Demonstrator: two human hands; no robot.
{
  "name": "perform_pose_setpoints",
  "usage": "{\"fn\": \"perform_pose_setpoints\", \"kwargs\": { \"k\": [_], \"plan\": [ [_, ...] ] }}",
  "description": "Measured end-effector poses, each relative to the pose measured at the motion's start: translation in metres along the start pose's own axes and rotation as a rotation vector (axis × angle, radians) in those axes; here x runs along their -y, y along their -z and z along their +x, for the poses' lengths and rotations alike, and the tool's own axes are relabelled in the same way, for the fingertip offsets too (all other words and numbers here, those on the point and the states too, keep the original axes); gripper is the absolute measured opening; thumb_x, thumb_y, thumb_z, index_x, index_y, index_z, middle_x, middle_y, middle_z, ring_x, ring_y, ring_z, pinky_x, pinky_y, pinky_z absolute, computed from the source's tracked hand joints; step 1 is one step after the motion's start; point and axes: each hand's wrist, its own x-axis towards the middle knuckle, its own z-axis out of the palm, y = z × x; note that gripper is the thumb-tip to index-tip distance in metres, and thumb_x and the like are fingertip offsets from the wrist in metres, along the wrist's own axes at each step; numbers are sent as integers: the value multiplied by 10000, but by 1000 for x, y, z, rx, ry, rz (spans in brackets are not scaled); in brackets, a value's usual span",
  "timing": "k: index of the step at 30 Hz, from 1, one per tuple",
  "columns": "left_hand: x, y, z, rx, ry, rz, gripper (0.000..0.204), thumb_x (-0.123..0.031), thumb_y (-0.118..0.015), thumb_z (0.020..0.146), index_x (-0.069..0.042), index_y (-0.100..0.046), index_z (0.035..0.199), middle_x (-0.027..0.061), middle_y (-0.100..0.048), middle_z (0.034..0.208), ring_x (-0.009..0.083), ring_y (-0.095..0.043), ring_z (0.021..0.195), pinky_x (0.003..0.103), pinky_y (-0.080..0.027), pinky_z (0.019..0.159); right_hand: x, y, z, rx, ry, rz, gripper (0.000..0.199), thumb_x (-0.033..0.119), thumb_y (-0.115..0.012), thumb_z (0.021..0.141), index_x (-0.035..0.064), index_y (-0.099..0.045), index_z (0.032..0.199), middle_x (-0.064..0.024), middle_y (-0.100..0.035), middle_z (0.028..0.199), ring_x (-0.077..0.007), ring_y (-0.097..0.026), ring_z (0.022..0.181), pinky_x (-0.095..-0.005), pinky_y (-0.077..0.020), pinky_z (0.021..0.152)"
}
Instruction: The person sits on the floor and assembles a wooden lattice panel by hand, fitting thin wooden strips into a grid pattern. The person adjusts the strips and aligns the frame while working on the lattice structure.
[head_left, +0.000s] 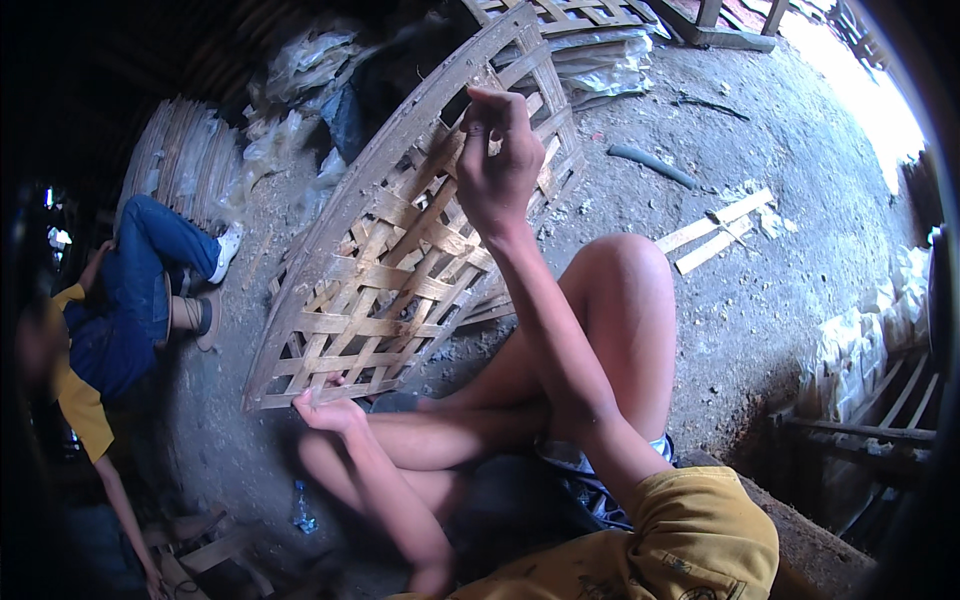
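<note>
I watch my right hand (500, 170) high in the view, in front of the upper part of the woven panel (375, 272). Its forearm runs up and to the left from the short yellow sleeve (700, 530) in the lower right corner, slim and nearly straight past the elbow. The wrist is upright, the fingers bend over toward the thumb, and a small gap shows inside the curl; that grip is partly closed, and I cannot tell whether it has hold of anything or touches the slats behind it. My left hand (335, 412) is much lower, at the panel's bottom edge near its left corner. That forearm comes up from the lower middle and leans left, with the wrist turned so that the palm faces up and the fingers bend up at the rim. I see this grip touching the edge, but cannot tell how tightly it closes there. The panel slants across the view from bottom left to top right, beyond my bare legs: one knee (630, 275) stands up beside the right forearm, and the other leg (420, 440) lies folded under the left wrist. Wooden strips (715, 230) and a dark tube (652, 166) lie on the floor (740, 330) to the right.
</note>
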Motion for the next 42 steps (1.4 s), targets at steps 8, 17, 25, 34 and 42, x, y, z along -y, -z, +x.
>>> {"fn": "perform_pose_setpoints", "kwargs": {
  "k": [8, 17, 25, 34, 42],
  "plan": [
    [-5, -8, 0, 6, -3, 0, 424, -348, -511, 804, -13, -591, 1052, 132, -635, 881, 244, -572, 705, 347, -428, 638, -27, 7, 20, -116, 25, 27, 117, -10, -571, 975, -1, -618, 1083, -51, -670, 853, -96, -638, 770, -241, -499, 695],
    [-12, -17, -11, 60, 6, 12, 396, -349, -499, 816, -30, -582, 1036, 126, -623, 861, 230, -564, 720, 347, -425, 625, -30, 24, 23, -141, -32, 196, 192, -70, -521, 958, -29, -602, 1128, -48, -637, 942, -88, -604, 843, -224, -489, 786],
    [-9, -20, -10, 20, 2, -11, 411, -354, -507, 809, -29, -592, 1047, 124, -626, 829, 231, -567, 701, 338, -429, 630, -32, 23, 17, -65, -137, 287, 170, -69, -497, 983, -12, -579, 1120, -29, -616, 930, -73, -579, 826, -213, -475, 772],
    [-9, -24, -12, -3, 13, 1, 402, -358, -506, 810, -32, -601, 1023, 113, -623, 820, 232, -562, 699, 347, -424, 635, -10, 5, 2, 18, 106, -72, 225, -75, -575, 916, 77, -614, 1078, -59, -669, 826, -134, -662, 723, -281, -502, 638],
    [-15, -27, -15, 9, -10, 47, 382, -355, -505, 812, -28, -625, 969, 128, -645, 782, 232, -574, 693, 346, -433, 641, -12, 19, 9, 64, -89, 11, 274, -103, -530, 907, 16, -569, 1150, -61, -651, 841, -115, -614, 741, -249, -484, 686]
  ]
}}
